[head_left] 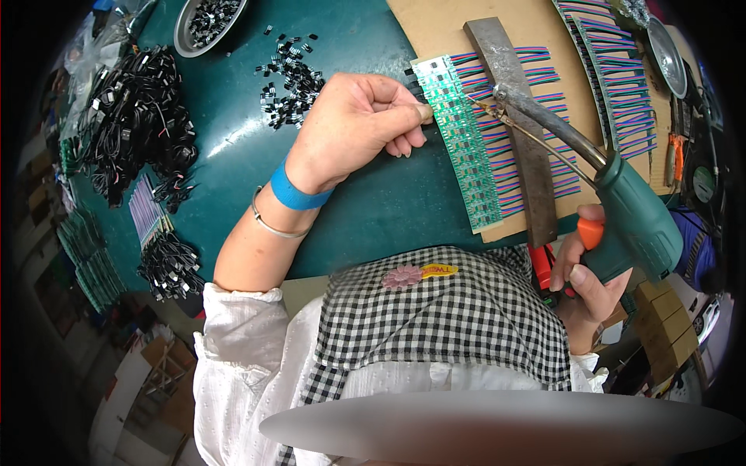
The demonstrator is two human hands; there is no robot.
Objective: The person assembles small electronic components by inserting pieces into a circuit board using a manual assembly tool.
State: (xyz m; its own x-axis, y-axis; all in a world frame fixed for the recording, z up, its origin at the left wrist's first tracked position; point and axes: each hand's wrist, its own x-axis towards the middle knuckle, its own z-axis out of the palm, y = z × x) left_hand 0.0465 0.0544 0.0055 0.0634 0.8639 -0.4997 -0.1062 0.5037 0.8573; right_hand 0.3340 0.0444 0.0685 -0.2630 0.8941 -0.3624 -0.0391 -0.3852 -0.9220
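My left hand (361, 120) is closed in a pinch at the left edge of a long green circuit board panel (470, 175). Whatever sits between thumb and finger is hidden; small black parts show at the edge just above them. Fingers of my right hand (592, 283) wrap round the handle of a green soldering gun (641, 221) with an orange trigger. Its thin tip reaches the panel's right side, where rows of coloured wires (559, 186) are attached. Across those wires lies a flat metal bar (536, 198).
Loose black connectors (291, 81) lie on the green tabletop (365, 217), below a metal bowl (185, 35) of more. Black cable bundles (140, 116) are heaped at left. Another wired panel (590, 78) rests on the brown board (435, 27) at far right, near an orange-handled tool (674, 159).
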